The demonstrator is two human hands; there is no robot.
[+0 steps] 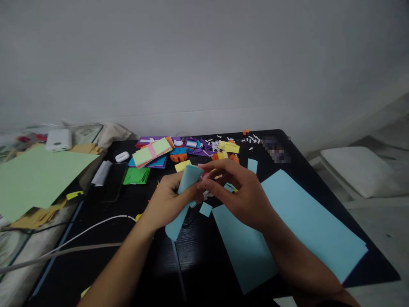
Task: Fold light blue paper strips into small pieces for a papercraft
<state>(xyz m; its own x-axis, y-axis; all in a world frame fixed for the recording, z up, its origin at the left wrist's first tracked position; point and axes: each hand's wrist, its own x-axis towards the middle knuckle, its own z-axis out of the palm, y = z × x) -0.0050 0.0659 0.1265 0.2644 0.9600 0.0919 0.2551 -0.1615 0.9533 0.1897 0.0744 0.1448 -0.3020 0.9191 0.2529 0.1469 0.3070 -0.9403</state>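
Note:
My left hand (171, 198) is closed around a rolled sheet of light blue paper (188, 177), held tilted above the black table. Its thumb lies across the front of the roll. My right hand (238, 187) is beside the roll's upper end, with its fingers bent and a gap between thumb and fingers. The right fingertips come close to the paper's edge; whether they touch it is hard to tell. A small light blue paper square (205, 209) lies below the hands. Under my right forearm is a light blue sheet (244, 251), beside a larger stack of blue sheets (306, 221).
Coloured paper bundles (153, 152), green slips (136, 175) and white scraps (252, 139) lie along the back of the black table (198, 273). A phone (113, 183), a white earbud case (122, 157) and a white cable (92, 230) are at left. A white stool (354, 170) stands at right.

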